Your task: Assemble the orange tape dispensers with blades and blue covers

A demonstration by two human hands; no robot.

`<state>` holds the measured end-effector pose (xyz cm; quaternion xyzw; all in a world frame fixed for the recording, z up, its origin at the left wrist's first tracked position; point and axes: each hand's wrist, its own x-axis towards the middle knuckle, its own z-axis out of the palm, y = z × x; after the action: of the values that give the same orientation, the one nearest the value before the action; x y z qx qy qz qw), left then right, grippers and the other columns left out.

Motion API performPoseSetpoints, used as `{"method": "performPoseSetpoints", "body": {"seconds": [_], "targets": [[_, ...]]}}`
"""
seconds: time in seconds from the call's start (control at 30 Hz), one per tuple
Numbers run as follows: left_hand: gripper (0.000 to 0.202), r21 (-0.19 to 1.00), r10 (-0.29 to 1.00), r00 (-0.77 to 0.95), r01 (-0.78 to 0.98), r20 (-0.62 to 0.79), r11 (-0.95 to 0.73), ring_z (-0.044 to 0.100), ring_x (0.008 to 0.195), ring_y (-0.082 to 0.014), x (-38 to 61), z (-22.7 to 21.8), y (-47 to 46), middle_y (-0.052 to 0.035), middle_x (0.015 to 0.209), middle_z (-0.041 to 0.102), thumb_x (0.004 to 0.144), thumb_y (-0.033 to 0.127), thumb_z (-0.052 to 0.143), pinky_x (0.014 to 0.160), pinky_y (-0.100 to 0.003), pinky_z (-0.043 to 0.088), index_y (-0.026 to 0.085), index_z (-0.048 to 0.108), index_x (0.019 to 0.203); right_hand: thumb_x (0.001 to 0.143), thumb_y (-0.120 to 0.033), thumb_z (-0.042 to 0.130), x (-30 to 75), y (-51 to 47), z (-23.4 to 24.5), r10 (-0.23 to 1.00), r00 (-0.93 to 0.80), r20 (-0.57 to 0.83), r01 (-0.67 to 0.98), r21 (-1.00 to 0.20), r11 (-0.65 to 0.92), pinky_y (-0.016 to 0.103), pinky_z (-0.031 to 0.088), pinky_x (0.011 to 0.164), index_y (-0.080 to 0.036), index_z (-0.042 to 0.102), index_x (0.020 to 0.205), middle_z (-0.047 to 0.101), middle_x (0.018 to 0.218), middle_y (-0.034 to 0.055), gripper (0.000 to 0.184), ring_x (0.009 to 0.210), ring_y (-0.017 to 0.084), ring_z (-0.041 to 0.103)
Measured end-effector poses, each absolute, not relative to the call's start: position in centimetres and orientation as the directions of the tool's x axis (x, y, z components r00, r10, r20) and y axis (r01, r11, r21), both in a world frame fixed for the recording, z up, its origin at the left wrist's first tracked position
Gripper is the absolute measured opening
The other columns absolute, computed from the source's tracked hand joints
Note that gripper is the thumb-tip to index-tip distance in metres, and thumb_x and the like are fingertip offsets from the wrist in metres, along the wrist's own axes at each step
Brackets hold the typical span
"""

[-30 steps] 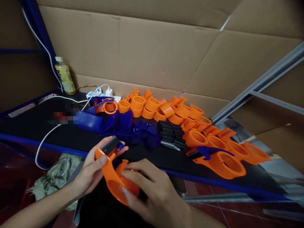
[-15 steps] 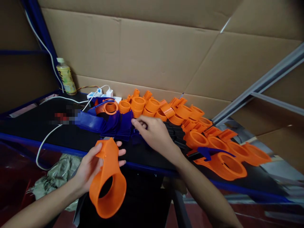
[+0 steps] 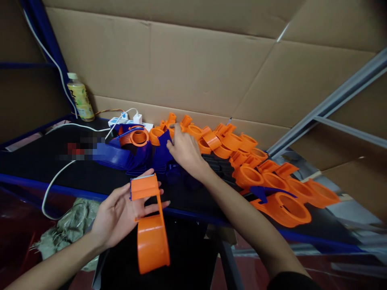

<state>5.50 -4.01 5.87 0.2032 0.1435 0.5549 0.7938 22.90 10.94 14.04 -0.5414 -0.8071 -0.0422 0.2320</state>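
My left hand (image 3: 119,211) holds an orange tape dispenser (image 3: 153,243) in front of the table edge. The dispenser's ring hangs down, and a toothed metal strip runs along its top end. The fingers are partly spread behind it. Over the table, my right hand (image 3: 188,151) pinches a dark blue flat plastic piece (image 3: 162,146), tilted up above a stack of like blue pieces (image 3: 139,159). Part of that piece is hidden behind the fingers. Just behind this hand stand several orange dispenser bodies (image 3: 194,131).
More orange dispensers (image 3: 248,176) fill the table's right side, one with a blue part (image 3: 262,192) on it. Black parts (image 3: 222,171) lie among them. At the back left are a bottle (image 3: 81,98), a power strip (image 3: 148,126) and white cables (image 3: 75,125). A cardboard wall (image 3: 196,68) rises behind.
My left hand has turned the orange dispenser, so its ring now shows its outer side and the toothed strip faces up. My right hand has moved up and slightly left, lifting a blue piece.
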Motion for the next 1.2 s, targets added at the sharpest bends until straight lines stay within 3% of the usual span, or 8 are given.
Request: {"method": "performPoseSetpoints", "body": {"seconds": [0.17, 0.3, 0.47, 0.73, 0.83, 0.97, 1.1, 1.2], "targets": [[0.041, 0.642, 0.994, 0.097, -0.765, 0.039, 0.050, 0.056, 0.127, -0.0336, 5.5, 5.0, -4.3, -0.0124, 0.132, 0.068, 0.095, 0.034, 0.060, 0.100, -0.056, 0.052, 0.025, 0.063, 0.134, 0.100, -0.023, 0.048, 24.4, 5.4, 16.2, 0.547, -0.482, 0.684, 0.727, -0.036, 0.686, 0.034, 0.049, 0.083, -0.015, 0.066, 0.119, 0.068, 0.103, 0.0104, 0.027, 0.094, 0.022, 0.063], [0.038, 0.717, 0.999, -0.007, -0.696, 0.031, -0.027, 0.060, 0.122, -0.0314, 5.5, 4.3, -4.5, -0.0087, 0.123, 0.071, 0.089, 0.029, 0.070, 0.093, -0.047, 0.058, 0.027, 0.066, 0.126, 0.100, -0.017, 0.051, 25.8, -0.6, 15.9, 0.379, -0.682, 0.625, 0.581, 0.150, 0.800, 0.030, 0.047, 0.068, -0.015, 0.070, 0.109, 0.061, 0.081, 0.0055, 0.022, 0.079, 0.017, 0.057], [0.029, 0.743, 0.998, 0.032, -0.669, 0.057, -0.021, 0.062, 0.118, -0.0261, 6.2, 4.2, -4.9, -0.0049, 0.119, 0.069, 0.086, 0.024, 0.074, 0.100, -0.044, 0.055, 0.026, 0.069, 0.115, 0.100, -0.013, 0.050, 26.5, -3.6, 14.9, 0.329, -0.753, 0.571, 0.530, 0.228, 0.817, 0.030, 0.047, 0.062, -0.015, 0.067, 0.111, 0.058, 0.075, 0.0037, 0.020, 0.075, 0.017, 0.057], [0.035, 0.806, 0.999, 0.033, -0.591, -0.008, 0.026, 0.066, 0.098, -0.0212, 6.4, 4.9, -5.8, -0.0026, 0.107, 0.067, 0.080, 0.023, 0.080, 0.091, -0.034, 0.056, 0.025, 0.065, 0.111, 0.101, -0.011, 0.045, 26.7, -4.2, 14.2, 0.328, -0.783, 0.528, 0.506, 0.234, 0.830, 0.031, 0.051, 0.062, -0.010, 0.068, 0.112, 0.062, 0.077, 0.0067, 0.026, 0.074, 0.018, 0.059], [0.053, 0.871, 1.000, -0.007, -0.491, -0.023, 0.016, 0.065, 0.101, -0.0235, 6.1, 5.7, -6.4, -0.0040, 0.113, 0.067, 0.075, 0.021, 0.083, 0.091, -0.030, 0.052, 0.027, 0.061, 0.122, 0.100, -0.020, 0.052, 26.9, -4.6, 14.2, 0.388, -0.774, 0.501, 0.480, 0.066, 0.875, 0.031, 0.053, 0.068, -0.012, 0.069, 0.110, 0.065, 0.085, 0.0081, 0.021, 0.081, 0.019, 0.061], [0.067, 0.937, 0.992, 0.004, -0.329, 0.126, -0.117, 0.063, 0.105, -0.0291, 5.5, 6.1, -7.1, -0.0064, 0.123, 0.065, 0.065, 0.029, 0.090, 0.087, -0.030, 0.051, 0.026, 0.062, 0.126, 0.093, -0.040, 0.066, 27.4, -4.3, 14.3, 0.614, -0.669, 0.418, 0.487, -0.377, 0.788, 0.032, 0.055, 0.084, -0.022, 0.066, 0.124, 0.066, 0.115, 0.0086, 0.035, 0.103, 0.020, 0.063], [0.075, 0.940, 0.967, 0.072, -0.263, 0.244, -0.217, 0.063, 0.104, -0.0326, 5.4, 5.6, -7.6, -0.0075, 0.117, 0.065, 0.057, 0.038, 0.093, 0.091, -0.036, 0.051, 0.027, 0.064, 0.125, 0.090, -0.037, 0.071, 27.5, -3.9, 13.1, 0.757, -0.571, 0.318, 0.361, -0.731, 0.579, 0.030, 0.053, 0.084, -0.022, 0.071, 0.110, 0.068, 0.100, 0.0039, 0.025, 0.093, 0.016, 0.064], [0.074, 0.927, 0.943, 0.103, -0.242, 0.318, -0.286, 0.061, 0.109, -0.0348, 5.6, 5.2, -7.8, -0.0085, 0.116, 0.063, 0.053, 0.036, 0.095, 0.097, -0.040, 0.050, 0.027, 0.066, 0.121, 0.087, -0.038, 0.075, 27.2, -4.2, 11.6, 0.836, -0.481, 0.265, 0.207, -0.892, 0.402, 0.027, 0.051, 0.075, -0.019, 0.071, 0.094, 0.065, 0.090, 0.0018, 0.020, 0.081, 0.014, 0.062]]}}
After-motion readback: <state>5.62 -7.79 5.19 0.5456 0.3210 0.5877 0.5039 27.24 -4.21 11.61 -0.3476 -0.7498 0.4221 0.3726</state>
